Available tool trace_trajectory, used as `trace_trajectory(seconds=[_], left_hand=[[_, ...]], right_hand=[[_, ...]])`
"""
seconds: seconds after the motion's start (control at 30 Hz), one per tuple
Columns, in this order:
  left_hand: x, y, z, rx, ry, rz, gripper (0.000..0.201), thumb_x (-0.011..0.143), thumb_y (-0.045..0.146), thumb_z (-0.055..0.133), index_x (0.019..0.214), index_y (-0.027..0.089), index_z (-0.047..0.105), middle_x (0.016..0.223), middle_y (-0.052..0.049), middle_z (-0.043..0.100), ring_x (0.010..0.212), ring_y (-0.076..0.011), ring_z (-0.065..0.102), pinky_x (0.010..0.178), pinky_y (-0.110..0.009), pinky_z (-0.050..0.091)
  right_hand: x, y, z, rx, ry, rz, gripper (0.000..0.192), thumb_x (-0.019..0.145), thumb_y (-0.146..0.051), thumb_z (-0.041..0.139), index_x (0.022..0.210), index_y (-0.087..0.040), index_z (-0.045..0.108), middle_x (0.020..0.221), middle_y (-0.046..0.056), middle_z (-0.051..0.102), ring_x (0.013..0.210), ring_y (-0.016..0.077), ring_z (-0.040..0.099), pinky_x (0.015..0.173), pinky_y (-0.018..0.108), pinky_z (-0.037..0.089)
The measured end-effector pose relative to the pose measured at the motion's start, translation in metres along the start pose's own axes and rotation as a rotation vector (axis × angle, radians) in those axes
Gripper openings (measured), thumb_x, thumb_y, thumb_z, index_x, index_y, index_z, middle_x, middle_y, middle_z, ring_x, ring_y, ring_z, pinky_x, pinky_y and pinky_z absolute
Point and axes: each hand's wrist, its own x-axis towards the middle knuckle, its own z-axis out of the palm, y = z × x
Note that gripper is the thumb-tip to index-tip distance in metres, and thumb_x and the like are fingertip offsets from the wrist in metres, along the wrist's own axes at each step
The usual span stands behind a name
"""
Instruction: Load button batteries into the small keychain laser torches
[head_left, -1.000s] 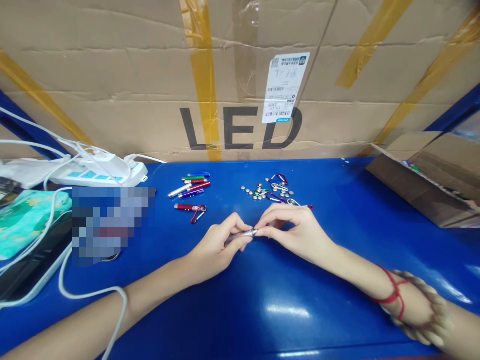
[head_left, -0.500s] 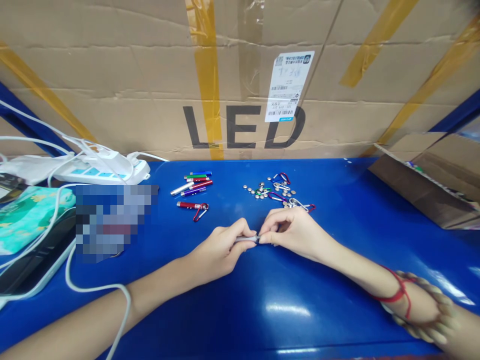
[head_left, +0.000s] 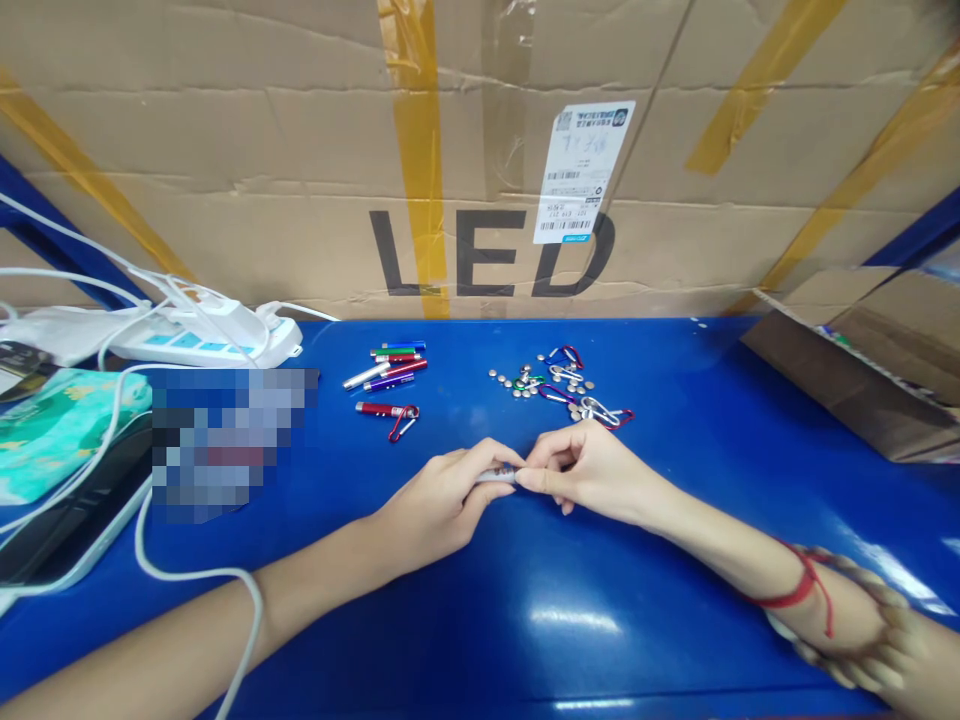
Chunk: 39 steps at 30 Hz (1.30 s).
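Note:
My left hand (head_left: 442, 500) is closed around a small silver keychain flashlight (head_left: 496, 475), held level just above the blue table. At its right end, my right hand (head_left: 581, 470) pinches with thumb and forefinger; the fingertips hide what is there. Beyond the right hand lie several button cells (head_left: 519, 392) among coloured carabiner clips (head_left: 600, 410). Farther back on the left, several slim flashlights (head_left: 386, 370) in different colours lie side by side. Nearer than these is a red flashlight (head_left: 382, 409) with a red carabiner (head_left: 403, 424) at its end.
A large cardboard box (head_left: 300, 150) stands along the table's back edge. An open carton (head_left: 832, 385) sits at the right. On the left are a white power strip (head_left: 202, 340), a green packet (head_left: 67, 430), a dark-screened device (head_left: 75, 510) and a white cable (head_left: 195, 574) crossing my left forearm.
My right fingers have closed over the flashlight's end, covering the metal tip that showed before. The flashlight has turned, so dark marks on its side now show.

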Motion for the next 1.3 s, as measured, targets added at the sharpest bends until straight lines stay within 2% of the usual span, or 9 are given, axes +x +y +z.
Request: trace_trajectory(seconds=[0.17, 0.23, 0.37, 0.43, 0.5, 0.67, 0.87, 1.03, 1.3], left_hand=[[0.0, -0.001, 0.001, -0.061, 0.068, -0.068, 0.013, 0.091, 0.021, 0.044, 0.101, 0.018, 0.052, 0.087, -0.002, 0.063, 0.076, -0.0148, 0.06, 0.066, -0.021, 0.044], [0.0, -0.001, 0.001, -0.063, 0.089, -0.092, 0.013, 0.09, 0.021, 0.045, 0.1, 0.017, 0.053, 0.081, -0.002, 0.062, 0.07, -0.0143, 0.059, 0.061, -0.021, 0.042], [0.001, 0.0, 0.001, -0.098, 0.112, -0.104, 0.014, 0.089, 0.022, 0.045, 0.099, 0.016, 0.053, 0.076, -0.002, 0.061, 0.066, -0.014, 0.056, 0.06, -0.021, 0.041], [0.002, 0.001, 0.001, -0.12, 0.114, -0.111, 0.014, 0.089, 0.023, 0.045, 0.098, 0.016, 0.052, 0.075, -0.002, 0.06, 0.065, -0.0138, 0.055, 0.059, -0.021, 0.041], [0.002, 0.002, 0.001, -0.128, 0.104, -0.125, 0.014, 0.089, 0.024, 0.045, 0.097, 0.016, 0.052, 0.072, -0.001, 0.058, 0.064, -0.0136, 0.054, 0.057, -0.02, 0.04], [0.003, 0.004, -0.001, -0.17, 0.059, -0.112, 0.013, 0.088, 0.026, 0.046, 0.091, 0.015, 0.051, 0.073, -0.002, 0.059, 0.066, -0.0138, 0.057, 0.06, -0.021, 0.043], [0.002, 0.001, -0.001, -0.183, -0.008, -0.089, 0.009, 0.087, 0.024, 0.046, 0.084, 0.016, 0.045, 0.083, -0.003, 0.062, 0.072, -0.0154, 0.06, 0.061, -0.021, 0.042], [0.0, 0.0, -0.001, -0.127, -0.011, -0.09, 0.01, 0.087, 0.025, 0.046, 0.082, 0.017, 0.044, 0.085, -0.003, 0.062, 0.073, -0.0147, 0.06, 0.06, -0.02, 0.042], [0.001, 0.001, 0.001, -0.189, 0.007, -0.102, 0.01, 0.087, 0.024, 0.046, 0.082, 0.017, 0.043, 0.085, -0.003, 0.062, 0.074, -0.015, 0.06, 0.063, -0.02, 0.045]], right_hand=[[0.003, 0.001, -0.003, -0.112, 0.038, -0.116, 0.031, 0.058, -0.041, 0.077, 0.062, -0.013, 0.067, 0.044, -0.003, 0.054, 0.037, 0.0052, 0.045, 0.035, 0.016, 0.037], [0.003, 0.003, -0.005, -0.233, 0.106, -0.272, 0.03, 0.062, -0.041, 0.075, 0.064, -0.013, 0.067, 0.048, -0.001, 0.057, 0.038, 0.0055, 0.046, 0.036, 0.017, 0.037], [0.002, 0.003, -0.012, -0.45, 0.249, -0.719, 0.024, 0.066, -0.038, 0.074, 0.073, -0.015, 0.069, 0.066, 0.002, 0.064, 0.047, 0.0063, 0.051, 0.044, 0.019, 0.043], [0.001, 0.003, -0.016, -0.549, 0.253, -0.898, 0.017, 0.07, -0.033, 0.072, 0.076, -0.017, 0.07, 0.072, 0.003, 0.065, 0.056, 0.0083, 0.056, 0.053, 0.02, 0.047], [0.0, 0.003, -0.019, -0.642, 0.237, -0.996, 0.012, 0.076, -0.03, 0.067, 0.077, -0.019, 0.071, 0.076, 0.003, 0.066, 0.065, 0.0103, 0.06, 0.059, 0.021, 0.049], [-0.001, 0.005, -0.021, -0.741, 0.235, -1.016, 0.017, 0.083, -0.03, 0.059, 0.077, -0.022, 0.073, 0.079, 0.002, 0.067, 0.064, 0.0088, 0.061, 0.057, 0.019, 0.048], [-0.002, 0.007, -0.019, -0.723, 0.213, -1.027, 0.015, 0.082, -0.028, 0.061, 0.074, -0.02, 0.071, 0.074, 0.0, 0.067, 0.061, 0.0073, 0.062, 0.052, 0.017, 0.045], [-0.003, 0.007, -0.018, -0.81, 0.228, -1.061, 0.016, 0.085, -0.026, 0.058, 0.076, -0.022, 0.071, 0.076, -0.002, 0.068, 0.062, 0.0057, 0.061, 0.052, 0.016, 0.042], [-0.003, 0.006, -0.021, -0.978, 0.235, -1.11, 0.018, 0.088, -0.029, 0.053, 0.08, -0.023, 0.069, 0.081, -0.003, 0.068, 0.059, 0.0047, 0.059, 0.052, 0.018, 0.039]])
